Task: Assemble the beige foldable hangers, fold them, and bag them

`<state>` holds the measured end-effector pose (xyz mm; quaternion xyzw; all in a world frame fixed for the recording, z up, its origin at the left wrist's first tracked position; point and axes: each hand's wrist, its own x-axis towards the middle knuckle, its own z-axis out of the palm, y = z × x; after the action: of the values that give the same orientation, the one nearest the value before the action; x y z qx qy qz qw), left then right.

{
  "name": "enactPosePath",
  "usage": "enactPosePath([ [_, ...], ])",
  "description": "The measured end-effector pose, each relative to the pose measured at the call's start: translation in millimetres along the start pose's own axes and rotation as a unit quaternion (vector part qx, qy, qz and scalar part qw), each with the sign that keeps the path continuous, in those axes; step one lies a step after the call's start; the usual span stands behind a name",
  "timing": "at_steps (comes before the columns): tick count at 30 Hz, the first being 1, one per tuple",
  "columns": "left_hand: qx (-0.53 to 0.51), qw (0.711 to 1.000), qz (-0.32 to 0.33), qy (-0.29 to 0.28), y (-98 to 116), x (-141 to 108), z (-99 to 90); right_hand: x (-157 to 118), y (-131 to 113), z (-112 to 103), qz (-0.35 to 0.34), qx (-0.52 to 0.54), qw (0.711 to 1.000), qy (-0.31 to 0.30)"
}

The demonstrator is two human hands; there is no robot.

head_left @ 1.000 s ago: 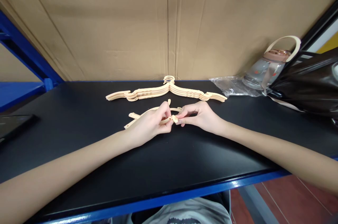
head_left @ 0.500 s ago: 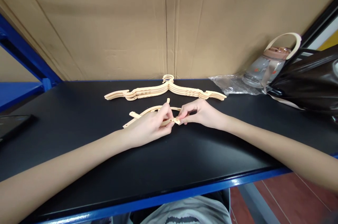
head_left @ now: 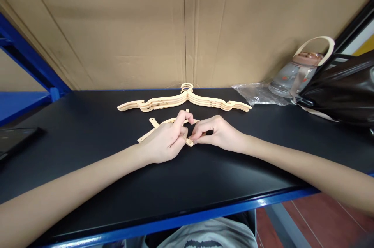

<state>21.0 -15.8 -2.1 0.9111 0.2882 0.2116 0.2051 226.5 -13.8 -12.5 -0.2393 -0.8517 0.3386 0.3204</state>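
Observation:
Cream plastic hanger parts (head_left: 143, 137) lie on the black table, partly hidden under my left hand (head_left: 169, 139). That hand is closed around a cream piece (head_left: 189, 142), whose end sticks out between the fingertips. My right hand (head_left: 214, 133) pinches at the same piece from the right, thumb and forefinger together. Both hands meet near the middle of the table. Behind them lies a stack of assembled cream hangers (head_left: 172, 100), hooks toward the cardboard.
A clear plastic bag (head_left: 257, 93) and a bottle with a looped handle (head_left: 295, 74) stand at the back right beside a dark shiny bag (head_left: 344, 84). A dark flat device (head_left: 19, 139) lies at the left. Cardboard (head_left: 131, 26) walls the back edge.
Both hands have shifted slightly, and the small piece end now sits lower and further left. The loose strip behind my left hand has turned a little.

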Motion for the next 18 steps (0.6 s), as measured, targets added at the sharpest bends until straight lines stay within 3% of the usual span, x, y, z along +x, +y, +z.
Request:
enactPosePath([
  [8,0.024,0.999,-0.040,-0.007,4.1,4.7,3.5,2.7,-8.7,9.8,-0.070,-0.086,0.994,0.008],
  [18,0.067,0.996,-0.030,0.044,3.6,4.1,3.2,-1.1,-0.1,-2.7,-0.069,-0.125,0.990,0.002],
])
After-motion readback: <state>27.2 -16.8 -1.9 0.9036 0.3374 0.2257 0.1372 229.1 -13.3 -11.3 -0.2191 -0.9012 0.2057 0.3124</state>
